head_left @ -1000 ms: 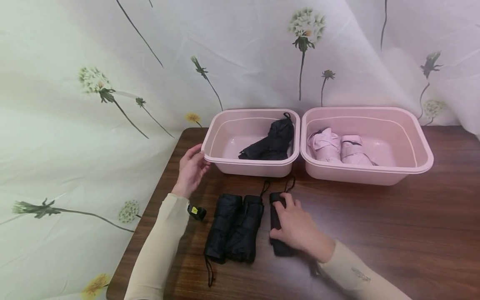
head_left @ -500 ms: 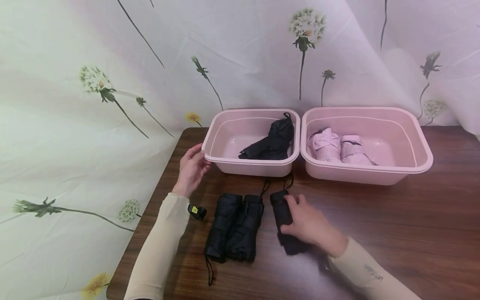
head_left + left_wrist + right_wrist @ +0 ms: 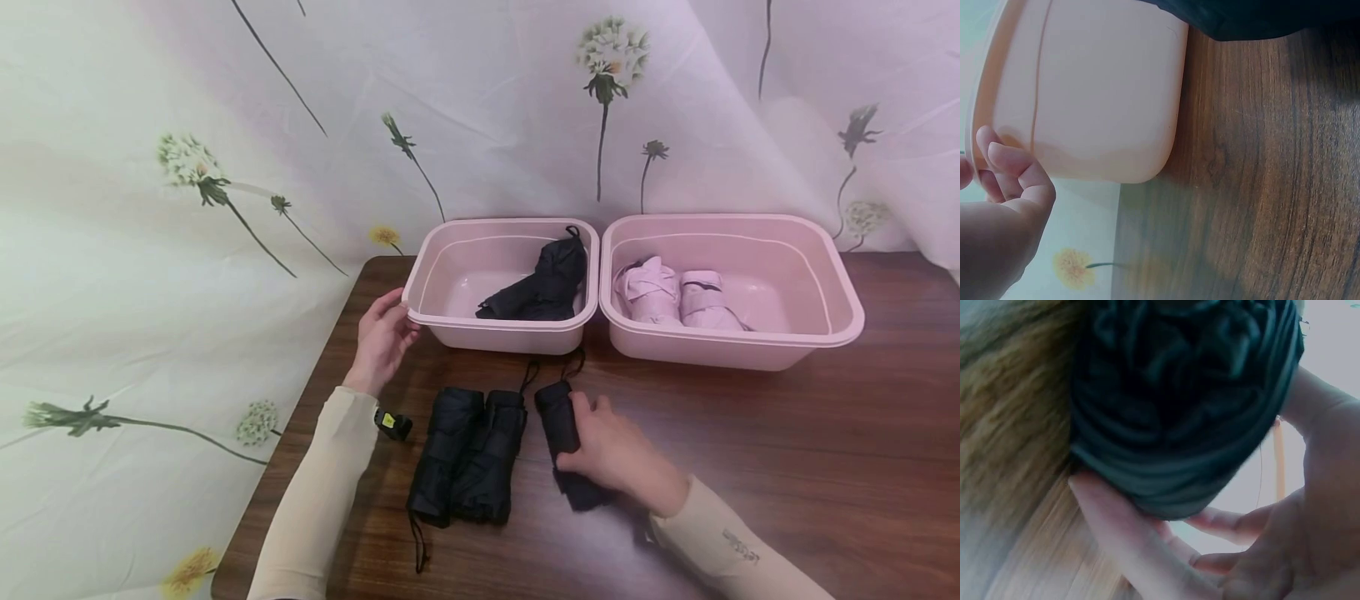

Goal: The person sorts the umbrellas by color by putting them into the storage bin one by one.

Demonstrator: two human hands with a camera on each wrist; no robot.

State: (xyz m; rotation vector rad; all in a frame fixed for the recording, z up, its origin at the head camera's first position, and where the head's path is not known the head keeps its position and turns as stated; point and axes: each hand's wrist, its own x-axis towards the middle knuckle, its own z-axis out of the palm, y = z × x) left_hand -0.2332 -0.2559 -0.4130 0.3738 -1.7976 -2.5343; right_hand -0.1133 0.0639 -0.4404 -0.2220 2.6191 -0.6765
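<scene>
In the head view my right hand (image 3: 621,450) grips a black folded umbrella (image 3: 557,417) by its side, with the wrist strap end pointing away. The right wrist view shows the umbrella's gathered fabric end (image 3: 1179,412) between thumb and fingers. My left hand (image 3: 382,343) pinches the near-left corner of the left pink basin (image 3: 502,335) at its rim; in the left wrist view its curled fingers (image 3: 1013,159) lie against the basin's wall. Two more black folded umbrellas, one on the left (image 3: 446,450) and one beside it (image 3: 491,458), lie side by side between the hands.
Inside the left basin lie black folded umbrellas (image 3: 551,279), leaning on its right wall. A second pink basin (image 3: 750,350) stands right beside it, with two pink folded umbrellas (image 3: 651,292) at its left. The table (image 3: 825,467) meets a flower-print cloth (image 3: 487,100) behind.
The umbrella under my right hand has turned from straight to slanted, its near end shifting right. My right hand has moved slightly right with it. My left hand stays at the basin rim.
</scene>
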